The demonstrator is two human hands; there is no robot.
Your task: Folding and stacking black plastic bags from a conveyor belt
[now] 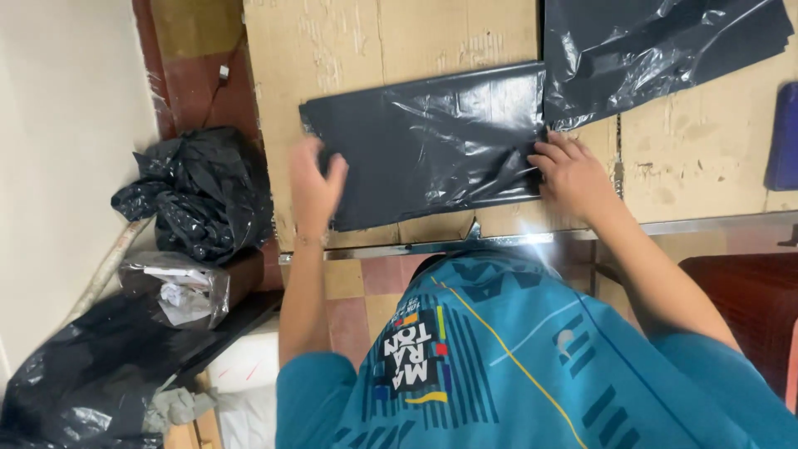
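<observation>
Your left hand [316, 187] sits at the left end of the flat black plastic bag [432, 145], blurred, fingers [335, 169] spread loosely and curled over the bag's left edge; can't tell if they actually pinch it or just rest on it. Your right hand [573, 175] lies flat at the bag's right end, fingers [544, 154] stretched out and pressing down on the lower right corner, nothing clasped. The bag lies spread across the cardboard-covered worktop [399, 37], long side running left to right, slightly tilted, wrinkled and glossy near your right hand. A second black plastic sheet [657, 46] lies up and to the right, its lower left corner overlapping the bag's upper right corner. The worktop has a metal front rim [532, 239] just below the bag. A dark blue item [783, 137] sits at the far right edge, cut off by the frame. Off the worktop to the left, a bunched black bag [199, 195] sits above a clear plastic bag with crumpled paper [174, 291], and a larger black bag [83, 374] lies below that near the wall. Your teal shirt [515, 366] fills the bottom. Tiled floor [357, 287] shows under the rim.
</observation>
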